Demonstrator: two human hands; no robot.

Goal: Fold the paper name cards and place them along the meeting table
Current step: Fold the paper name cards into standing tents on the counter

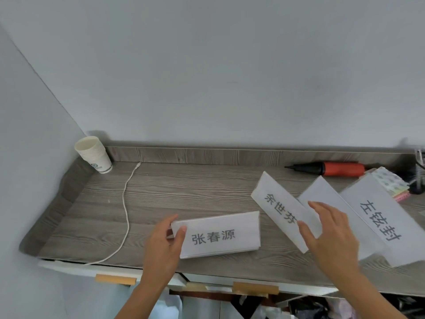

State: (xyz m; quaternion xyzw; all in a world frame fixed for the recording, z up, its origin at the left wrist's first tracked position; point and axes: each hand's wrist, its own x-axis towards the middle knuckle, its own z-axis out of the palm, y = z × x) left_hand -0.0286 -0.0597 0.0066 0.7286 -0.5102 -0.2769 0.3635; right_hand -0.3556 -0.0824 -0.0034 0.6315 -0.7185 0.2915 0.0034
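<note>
Left hand pinches the left end of the first name card, thumb on the printed front face and fingers curled behind the end. The card is folded into a tent and stands on the wood-grain table near the front edge, its printed side facing the camera.

Right hand grips the near end of the second name card, thumb on the printed face and fingers curved over the top fold. That card is folded too. It sits just right of the first card, angled away toward the wall.

Behind the right hand is a third card showing a blank face. Whether the fingertips touch it is hard to tell. A fourth card with print stands at far right, angled like the second.

Stack of paper cups in the back left corner. White cable runs from the back toward the front edge. Orange and black pump lies along the back rim. Notebook at far right, partly behind the fourth card.
</note>
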